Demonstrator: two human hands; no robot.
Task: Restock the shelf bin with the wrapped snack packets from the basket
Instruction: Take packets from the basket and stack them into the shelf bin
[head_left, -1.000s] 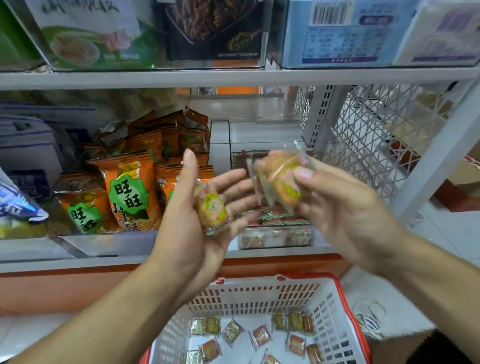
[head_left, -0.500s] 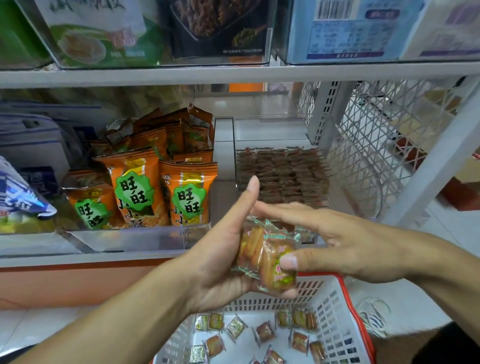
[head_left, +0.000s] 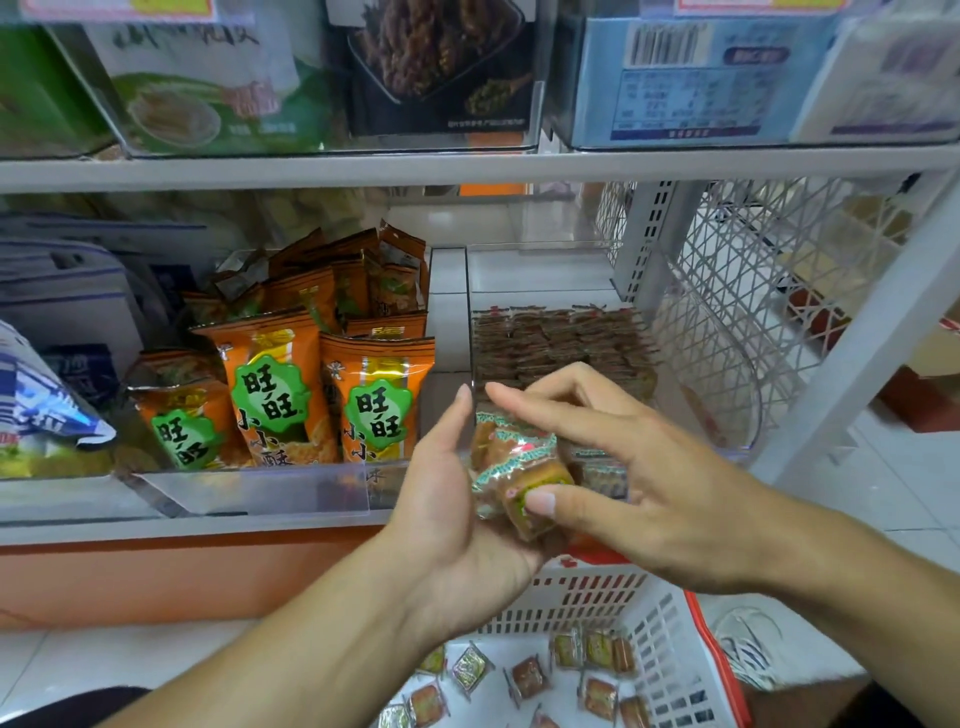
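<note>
A small stack of clear-wrapped snack packets (head_left: 511, 467) sits in my left hand (head_left: 457, 530), whose palm cups them from the left and below. My right hand (head_left: 634, 483) pinches the same stack from the right, thumb on the front packet and index finger over the top. Both hands hover in front of the clear shelf bin (head_left: 727, 415), which holds rows of the same brown packets (head_left: 556, 343). Below, the white basket (head_left: 670, 639) with a red rim holds several loose packets (head_left: 524, 675).
To the left of the bin, orange snack bags (head_left: 280, 395) stand behind a clear plastic front. An upper shelf board (head_left: 467, 166) carries boxed goods overhead. A white mesh side panel (head_left: 753, 291) and a slanted shelf post (head_left: 872, 338) close the right side.
The hands, apart and each holding packets a second ago, came together and dropped lower. The packets are now gathered into one stack between both hands, little changed in the last half second.
</note>
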